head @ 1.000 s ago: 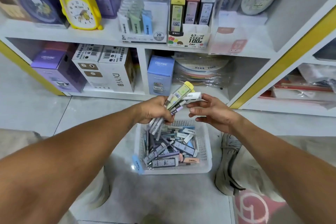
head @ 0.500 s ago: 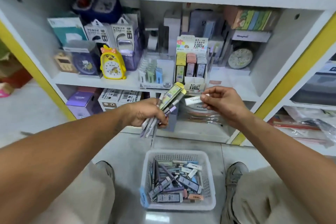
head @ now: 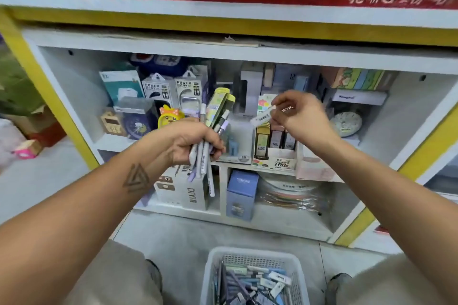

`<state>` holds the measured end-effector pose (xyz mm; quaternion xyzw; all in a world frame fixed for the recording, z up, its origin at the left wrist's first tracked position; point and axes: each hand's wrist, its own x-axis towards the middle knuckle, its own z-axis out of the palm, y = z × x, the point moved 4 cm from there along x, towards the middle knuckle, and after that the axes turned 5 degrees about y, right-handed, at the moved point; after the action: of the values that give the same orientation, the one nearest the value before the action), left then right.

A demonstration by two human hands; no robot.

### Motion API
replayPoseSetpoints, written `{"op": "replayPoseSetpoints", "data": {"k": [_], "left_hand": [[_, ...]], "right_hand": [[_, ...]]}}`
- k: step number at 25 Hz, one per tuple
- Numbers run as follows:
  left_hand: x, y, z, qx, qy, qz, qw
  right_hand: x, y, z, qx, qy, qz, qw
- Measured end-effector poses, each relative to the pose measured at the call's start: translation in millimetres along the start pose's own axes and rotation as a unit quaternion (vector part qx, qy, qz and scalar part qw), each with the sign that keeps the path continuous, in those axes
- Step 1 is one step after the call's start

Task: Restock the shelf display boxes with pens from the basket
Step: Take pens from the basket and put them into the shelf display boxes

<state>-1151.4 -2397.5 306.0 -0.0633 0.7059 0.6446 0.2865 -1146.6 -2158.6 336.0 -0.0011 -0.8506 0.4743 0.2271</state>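
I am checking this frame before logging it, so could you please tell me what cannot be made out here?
- Head view: the small white case pinched by the right hand is motion-blurred; its label is unreadable.
- The basket is cut off by the bottom edge, so its full contents are unseen.
- The left hand covers the middle of the pen bundle; its count is unclear.
- The display box compartments are partly hidden by the right hand.

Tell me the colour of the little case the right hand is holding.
White with dark print, seen in the head view: the case pinched by the right hand.
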Motion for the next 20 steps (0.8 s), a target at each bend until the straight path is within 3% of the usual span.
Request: {"op": "replayPoseSetpoints", "data": {"k": [4,9,15,20], "left_hand": [[15.8,4.4,-40.6,-0.056,0.027,0.005,0.998],[27.6,1.4,-65.3,-0.045,0.051,0.008,0.998],[40.9,4.2,-58.9,-0.077,0.044,0.010,0.996],[47.5,13.4,-53.4,-0.082,0.033,0.016,0.996]], "right_hand": [[29.0,1.1,43.0,-0.079,0.035,-0.053,0.995],[53.2,8.9,88.3,-0.142,0.042,-0.125,0.981],[62.1,20.3,149.1,-0.218,-0.037,-0.142,0.965],[57.1,29.2,161.0,-0.259,-0.078,-0.149,0.951]]}}
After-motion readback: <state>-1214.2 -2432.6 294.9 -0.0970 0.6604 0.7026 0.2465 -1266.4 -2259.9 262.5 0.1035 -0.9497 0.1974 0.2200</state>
